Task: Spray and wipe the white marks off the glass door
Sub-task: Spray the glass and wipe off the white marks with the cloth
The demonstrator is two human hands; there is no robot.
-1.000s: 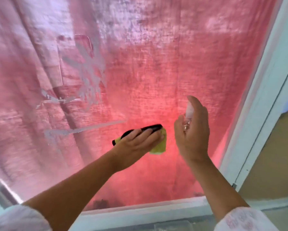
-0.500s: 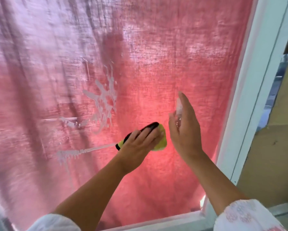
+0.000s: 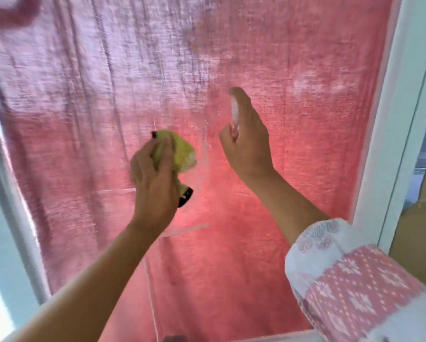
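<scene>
Both arms are up at the glass door! The left hand is cocked at the wrist, fingers curled tight round the yellow-green cloth, which bulges out at its 1 o'clock. At 3 o'clock from the cloth the right hand stands upright, clutching a small spray bottle with the forefinger arched over its top. White marks streak the glass between the hands, and another stripe lies at 5 o'clock of the left hand. A patterned sleeve bunches at the right elbow.

Creased, backlit pink-red curtain across most of the view; tan surface at far right.
</scene>
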